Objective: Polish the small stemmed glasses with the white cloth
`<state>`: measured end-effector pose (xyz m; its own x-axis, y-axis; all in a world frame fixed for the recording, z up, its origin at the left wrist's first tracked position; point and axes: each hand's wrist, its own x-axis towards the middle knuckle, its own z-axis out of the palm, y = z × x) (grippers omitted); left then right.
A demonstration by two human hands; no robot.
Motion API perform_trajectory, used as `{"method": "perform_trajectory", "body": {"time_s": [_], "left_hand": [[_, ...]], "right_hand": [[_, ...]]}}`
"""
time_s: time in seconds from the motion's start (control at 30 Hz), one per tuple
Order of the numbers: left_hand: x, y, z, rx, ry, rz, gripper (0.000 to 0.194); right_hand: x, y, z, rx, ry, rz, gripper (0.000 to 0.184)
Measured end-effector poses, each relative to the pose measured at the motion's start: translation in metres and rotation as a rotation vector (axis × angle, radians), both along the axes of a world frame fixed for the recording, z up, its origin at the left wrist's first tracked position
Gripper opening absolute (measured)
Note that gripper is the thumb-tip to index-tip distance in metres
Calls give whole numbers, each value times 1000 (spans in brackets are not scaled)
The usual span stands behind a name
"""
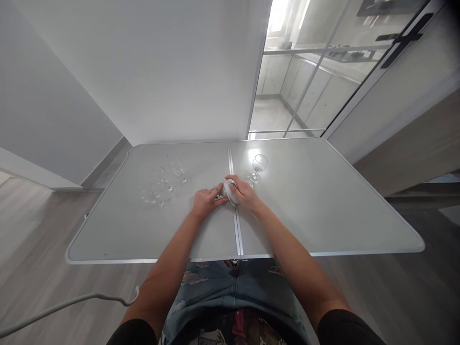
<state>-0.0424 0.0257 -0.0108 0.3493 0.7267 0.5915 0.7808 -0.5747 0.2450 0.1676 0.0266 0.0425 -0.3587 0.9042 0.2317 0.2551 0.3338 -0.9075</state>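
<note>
My left hand [206,200] and my right hand [243,192] meet over the middle seam of a grey folding table [323,211]. Between them is a clear glass [222,192] lying sideways with a white cloth [230,189] pressed on it. Curled left fingers hold the glass at its stem end. The right hand is closed over the cloth against the bowl. An upright wine glass [258,166] stands just beyond my right hand. Several more clear glasses [163,184] stand in a group to the left of my left hand.
A white wall panel rises behind the table's far edge, with a glass door [309,81] to its right. A white cable [72,303] runs over the wooden floor at lower left. My lap in blue jeans is under the near edge.
</note>
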Motion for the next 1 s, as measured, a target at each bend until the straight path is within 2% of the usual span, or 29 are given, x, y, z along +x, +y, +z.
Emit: {"method": "perform_trajectory", "body": {"time_s": [0.17,0.27,0.4,0.5,0.63,0.8,0.87,1.0], "left_hand": [[-1,-1,6,-63,-53,-21,57],[0,1,6,-120,-158,-13,59],[-1,1,2,-94,-141,-34,57],[-3,-3,2,-68,-51,-63,56],[-4,-5,5,-120,-95,-67,61],[-2,-4,9,-218,-280,-46,62],[-1,-3,8,-243,-294,-46,62],[-2,-4,2,-197,-204,-33,59]], "right_hand": [[8,3,1,-115,189,-2,26],[6,0,0,-81,270,-81,29],[0,-2,0,33,56,-30,41],[2,1,2,-33,-29,27,44],[7,3,4,-144,118,89,37],[4,-3,2,-47,283,-40,35],[2,-4,-1,27,209,-36,37],[0,3,-6,126,-40,87,39]]}}
